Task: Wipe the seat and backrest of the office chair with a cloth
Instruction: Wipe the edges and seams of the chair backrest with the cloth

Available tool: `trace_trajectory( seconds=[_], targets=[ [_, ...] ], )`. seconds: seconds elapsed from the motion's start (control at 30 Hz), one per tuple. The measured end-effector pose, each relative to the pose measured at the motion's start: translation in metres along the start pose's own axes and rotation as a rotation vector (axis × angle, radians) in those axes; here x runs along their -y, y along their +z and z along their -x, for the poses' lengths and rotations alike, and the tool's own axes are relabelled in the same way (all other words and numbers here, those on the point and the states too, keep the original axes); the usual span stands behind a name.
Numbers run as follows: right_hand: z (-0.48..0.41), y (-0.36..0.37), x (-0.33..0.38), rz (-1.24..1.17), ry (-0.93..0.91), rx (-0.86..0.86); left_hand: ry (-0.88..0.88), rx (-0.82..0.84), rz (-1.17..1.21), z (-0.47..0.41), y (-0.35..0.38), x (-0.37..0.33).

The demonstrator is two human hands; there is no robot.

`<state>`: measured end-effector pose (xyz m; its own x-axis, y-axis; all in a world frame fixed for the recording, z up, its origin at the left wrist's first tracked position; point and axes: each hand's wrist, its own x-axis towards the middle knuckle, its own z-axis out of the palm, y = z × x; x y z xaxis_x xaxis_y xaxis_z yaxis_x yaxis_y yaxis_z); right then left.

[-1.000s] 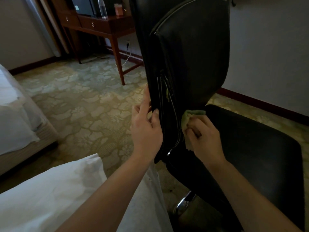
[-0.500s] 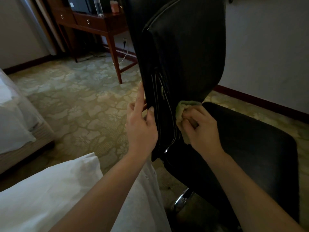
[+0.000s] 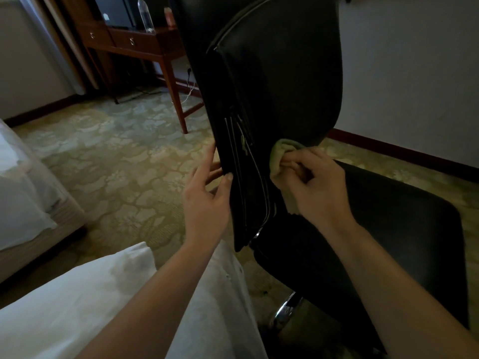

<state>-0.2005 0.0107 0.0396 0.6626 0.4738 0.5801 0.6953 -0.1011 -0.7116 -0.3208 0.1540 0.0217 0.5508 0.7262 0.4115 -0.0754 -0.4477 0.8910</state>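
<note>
A black office chair stands close in front of me, its tall backrest (image 3: 285,81) seen from the side and its seat (image 3: 383,224) stretching to the right. My right hand (image 3: 315,187) is shut on a pale green cloth (image 3: 281,154), pressed low on the backrest just above the seat. My left hand (image 3: 207,200) grips the backrest's left edge, thumb on the front and fingers behind it. Much of the cloth is hidden under my fingers.
A wooden desk (image 3: 145,45) with a bottle (image 3: 145,14) stands at the back left, a cable hanging to the floor behind it. A bed corner (image 3: 23,193) lies at the left, white fabric (image 3: 83,307) covers my lap. Patterned carpet (image 3: 111,161) lies between. A chrome chair post (image 3: 285,310) shows below the seat.
My right hand with the cloth has shifted slightly up along the lower backrest. My left hand keeps its hold on the backrest's edge.
</note>
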Motion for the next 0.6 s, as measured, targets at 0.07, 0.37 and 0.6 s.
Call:
trace_trajectory(
  seconds=[0.07,0.37,0.6],
  targets=[
    [0.002,0.011,0.000,-0.021,-0.040,-0.005,-0.037,0.025,0.003,0.002,0.001,0.007],
    [0.053,0.026,-0.050,0.052,0.089,0.066,-0.078,0.057,0.034,0.007,0.003,0.020],
    [0.016,0.017,-0.007,-0.024,0.012,-0.087,-0.048,0.038,0.026,0.010,0.006,0.021]
  ],
)
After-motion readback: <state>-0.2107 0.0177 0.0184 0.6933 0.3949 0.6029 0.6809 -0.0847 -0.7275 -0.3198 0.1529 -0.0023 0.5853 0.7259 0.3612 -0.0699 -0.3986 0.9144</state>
